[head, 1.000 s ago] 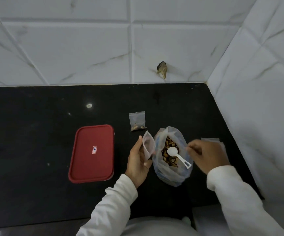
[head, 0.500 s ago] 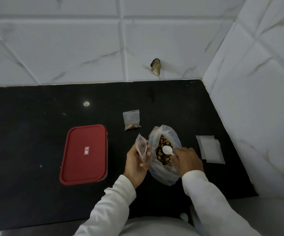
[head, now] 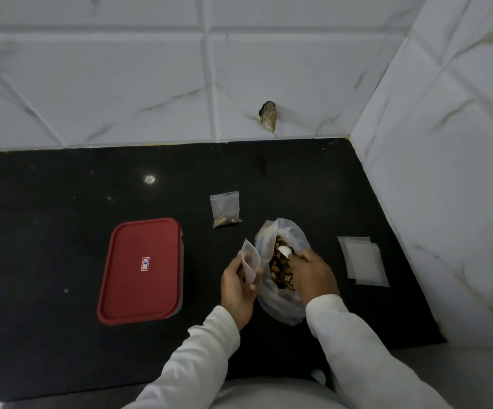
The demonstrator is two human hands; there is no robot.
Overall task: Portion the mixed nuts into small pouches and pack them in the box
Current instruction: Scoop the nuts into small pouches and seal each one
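Had mixed nuts (head: 280, 270) heaped inside a loose, open plastic bag (head: 277, 305) on a black counter (head: 62, 202), toward its right end. Gripped a white scoop (head: 283, 250) in the right hand (head: 313, 273), with the bowl down among the nuts. Pinched a small clear pouch (head: 251, 258) in the left hand (head: 238, 286), thumb and fingers closed on its lower half, mouth up, just beside the bag's left edge. Could not tell how wide the pouch mouth gaped.

Risked a spill: judged the pouch mouth narrow and floppy, so could easily have tipped nuts past it onto the counter by overfilling the scoop or missing the opening. Risked also dragging the soft bag over with the scoop, with nothing seen bracing it.

Kept the nuts between both hands: directly under the right, just to the right of the left. Found one pouch with nuts at its bottom (head: 225, 209) lying flat beyond the bag, apart from both hands. Found a stack of empty pouches (head: 363, 261) right of the bag, near the right hand but not touching. Found the box (head: 142, 270), red lid on, well to the left of the left hand, so not yet open for packing.
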